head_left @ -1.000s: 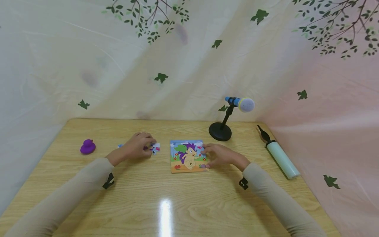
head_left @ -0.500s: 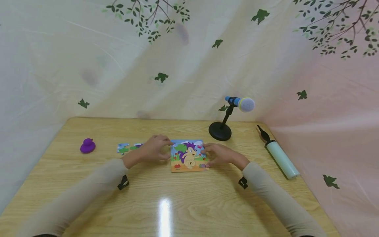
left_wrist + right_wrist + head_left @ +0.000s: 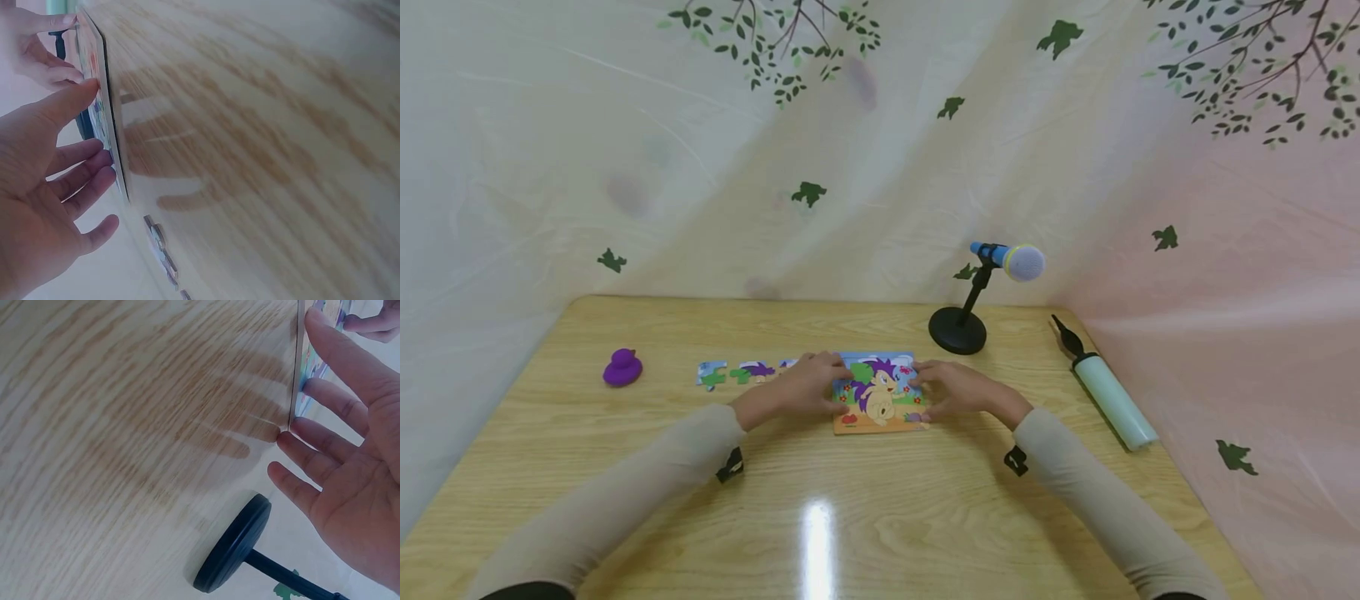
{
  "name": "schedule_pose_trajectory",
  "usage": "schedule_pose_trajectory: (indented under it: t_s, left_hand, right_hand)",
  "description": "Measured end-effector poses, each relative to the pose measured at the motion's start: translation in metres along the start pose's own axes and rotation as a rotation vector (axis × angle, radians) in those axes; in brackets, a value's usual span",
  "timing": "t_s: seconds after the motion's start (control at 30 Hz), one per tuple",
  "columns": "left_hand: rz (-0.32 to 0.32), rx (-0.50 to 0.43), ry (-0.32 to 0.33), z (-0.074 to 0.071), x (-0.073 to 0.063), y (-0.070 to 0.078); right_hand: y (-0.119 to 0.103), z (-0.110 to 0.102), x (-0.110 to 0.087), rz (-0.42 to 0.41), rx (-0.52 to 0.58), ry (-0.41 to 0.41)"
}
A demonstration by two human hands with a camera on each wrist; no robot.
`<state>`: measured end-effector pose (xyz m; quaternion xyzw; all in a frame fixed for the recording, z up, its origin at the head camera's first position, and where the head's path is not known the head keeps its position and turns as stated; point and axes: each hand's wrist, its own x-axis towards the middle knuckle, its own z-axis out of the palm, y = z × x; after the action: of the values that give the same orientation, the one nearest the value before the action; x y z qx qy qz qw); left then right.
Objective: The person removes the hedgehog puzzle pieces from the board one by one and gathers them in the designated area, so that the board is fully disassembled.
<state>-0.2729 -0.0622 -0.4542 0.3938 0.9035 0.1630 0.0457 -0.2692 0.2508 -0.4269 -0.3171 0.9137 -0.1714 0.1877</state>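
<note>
A square hedgehog jigsaw puzzle (image 3: 880, 396) lies flat on the wooden table. At its left side my left hand (image 3: 805, 385) touches it, the thumb and fingertips spread over that edge in the left wrist view. My right hand (image 3: 955, 389) rests on the opposite edge, its fingers loosely extended; in the right wrist view (image 3: 356, 437) the thumb touches the top and other fingertips meet the side. Loose puzzle pieces (image 3: 712, 373) lie in a row left of the puzzle, the nearest partly hidden behind my left hand.
A purple rubber duck (image 3: 622, 367) sits at the table's left. Behind the right side of the puzzle stands a blue toy microphone (image 3: 1011, 261) on a black stand (image 3: 957, 331). A pale green hand pump (image 3: 1115, 400) lies near the right table edge.
My left hand has let go of a puzzle piece and moved right to the puzzle's left edge, uncovering the loose pieces. The right hand has stayed in place.
</note>
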Motion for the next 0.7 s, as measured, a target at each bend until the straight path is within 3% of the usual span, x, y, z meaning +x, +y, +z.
schedule_pose_trajectory:
  t_s: [0.43, 0.7]
  left_hand:
    - [-0.017, -0.028, -0.016, 0.001, 0.000, 0.002]
    - [-0.012, -0.022, -0.020, -0.001, 0.001, 0.005]
  right_hand:
    - [-0.017, -0.001, 0.014, -0.108, -0.045, -0.062]
    - [-0.024, -0.001, 0.018, -0.082, -0.039, -0.098]
